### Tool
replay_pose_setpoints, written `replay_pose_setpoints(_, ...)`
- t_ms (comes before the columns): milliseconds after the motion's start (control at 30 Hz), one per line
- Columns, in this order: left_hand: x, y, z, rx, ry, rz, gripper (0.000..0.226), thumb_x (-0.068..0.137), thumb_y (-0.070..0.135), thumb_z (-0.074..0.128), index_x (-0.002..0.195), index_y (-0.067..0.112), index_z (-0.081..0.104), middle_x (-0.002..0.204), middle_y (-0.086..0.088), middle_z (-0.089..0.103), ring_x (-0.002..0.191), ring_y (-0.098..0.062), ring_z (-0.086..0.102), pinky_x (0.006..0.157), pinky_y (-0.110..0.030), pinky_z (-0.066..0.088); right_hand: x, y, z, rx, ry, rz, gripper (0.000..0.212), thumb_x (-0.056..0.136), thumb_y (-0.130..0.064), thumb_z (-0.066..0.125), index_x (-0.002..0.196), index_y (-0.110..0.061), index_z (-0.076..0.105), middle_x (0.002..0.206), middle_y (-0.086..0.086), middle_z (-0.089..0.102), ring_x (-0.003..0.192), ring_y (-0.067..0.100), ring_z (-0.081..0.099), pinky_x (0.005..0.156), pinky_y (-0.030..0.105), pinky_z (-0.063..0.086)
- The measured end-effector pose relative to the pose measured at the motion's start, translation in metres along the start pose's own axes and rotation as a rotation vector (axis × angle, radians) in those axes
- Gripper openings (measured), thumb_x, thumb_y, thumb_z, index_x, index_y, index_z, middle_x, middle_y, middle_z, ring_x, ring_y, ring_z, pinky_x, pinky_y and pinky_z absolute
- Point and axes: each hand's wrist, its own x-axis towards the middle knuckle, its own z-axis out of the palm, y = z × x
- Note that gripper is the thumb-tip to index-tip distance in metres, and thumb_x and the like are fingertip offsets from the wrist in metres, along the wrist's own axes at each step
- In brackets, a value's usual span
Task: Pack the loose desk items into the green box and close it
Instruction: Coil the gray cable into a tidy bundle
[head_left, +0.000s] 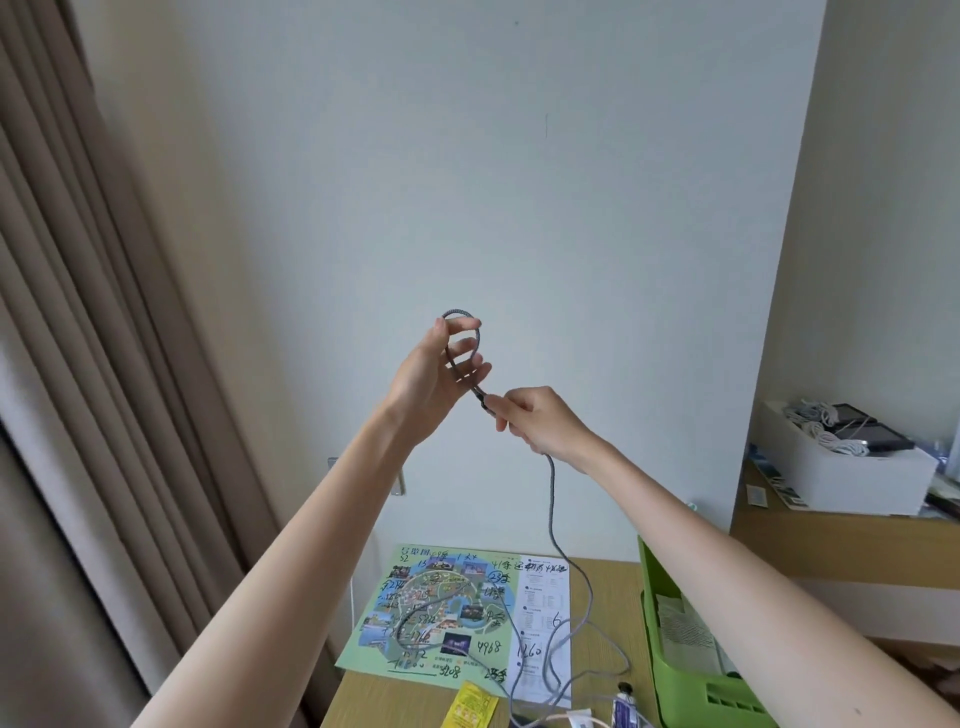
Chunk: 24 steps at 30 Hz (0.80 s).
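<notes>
Up and left of the green box (655, 654), the left hand (441, 374) holds a loop of grey braided cable (550, 499) round its half-curled fingers. The right hand (540, 421) pinches it just beside, with slack trailing onto the map (447, 608) left of the box.

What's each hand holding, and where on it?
Both hold the grey cable. Left hand holds the looped end; right hand pinches it just below the loop, the rest trailing down to the desk.
</notes>
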Motion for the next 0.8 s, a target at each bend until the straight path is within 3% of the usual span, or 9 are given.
replay_pose_setpoints(133, -0.007, 0.015, -0.020, 0.088, 0.064, 0.069, 0.040, 0.103, 0.044, 0.033, 0.112, 0.023, 0.065, 0.085, 0.000, 0.041, 0.062, -0.013, 0.046, 0.067, -0.025, 0.052, 0.002, 0.001, 0.000, 0.018, -0.016, 0.043, 0.031, 0.087, -0.035, 0.068, 0.066, -0.014, 0.061, 0.054, -0.006, 0.041, 0.041, 0.007, 0.035, 0.046, 0.021, 0.032)
replay_pose_setpoints(267, -0.016, 0.030, -0.039, 0.246, 0.146, 0.109, 0.040, 0.103, 0.048, 0.030, 0.107, 0.024, 0.061, 0.085, 0.000, 0.035, 0.056, -0.011, 0.031, 0.050, -0.018, 0.036, 0.009, -0.004, -0.002, 0.081, -0.036, 0.074, 0.015, 0.084, -0.019, 0.071, 0.072, -0.014, 0.063, 0.048, -0.008, 0.043, 0.044, 0.011, 0.039, 0.057, 0.025, 0.035)
replay_pose_setpoints(333, -0.020, 0.035, -0.048, 0.318, 0.179, 0.131, 0.040, 0.103, 0.048, 0.027, 0.104, 0.023, 0.059, 0.083, 0.000, 0.037, 0.052, -0.009, 0.026, 0.045, -0.016, 0.030, 0.014, -0.009, -0.001, 0.146, -0.054, 0.061, 0.008, 0.082, -0.016, 0.071, 0.076, -0.013, 0.066, 0.056, -0.003, 0.045, 0.048, 0.013, 0.039, 0.058, 0.024, 0.036)
replay_pose_setpoints(533, -0.033, 0.054, -0.087, 0.452, 0.243, 0.185, 0.039, 0.104, 0.047, 0.024, 0.094, 0.022, 0.052, 0.077, -0.004, 0.056, 0.044, -0.009, 0.023, 0.040, -0.016, 0.023, 0.027, -0.020, 0.009, 0.158, -0.150, 0.048, 0.006, 0.083, -0.013, 0.071, 0.084, -0.008, 0.068, 0.064, 0.002, 0.051, 0.050, 0.014, 0.042, 0.057, 0.025, 0.039)
replay_pose_setpoints(633, -0.039, 0.055, -0.094, 0.625, 0.226, 0.131, 0.036, 0.103, 0.046, 0.027, 0.092, 0.021, 0.049, 0.077, -0.002, 0.064, 0.046, -0.009, 0.025, 0.040, -0.016, 0.021, 0.031, -0.031, 0.020, 0.163, -0.128, -0.058, 0.008, 0.085, -0.012, 0.071, 0.086, -0.004, 0.069, 0.065, 0.000, 0.058, 0.048, 0.010, 0.044, 0.053, 0.020, 0.040)
replay_pose_setpoints(800, -0.050, 0.049, -0.086, 0.810, 0.112, -0.088, 0.039, 0.088, 0.053, 0.058, 0.091, 0.020, 0.036, 0.091, -0.003, 0.070, 0.055, -0.010, 0.026, 0.046, -0.020, 0.024, 0.037, -0.055, 0.036, 0.161, -0.131, -0.215, 0.004, 0.086, -0.008, 0.070, 0.087, -0.005, 0.071, 0.070, -0.001, 0.061, 0.058, 0.007, 0.052, 0.052, 0.020, 0.042)
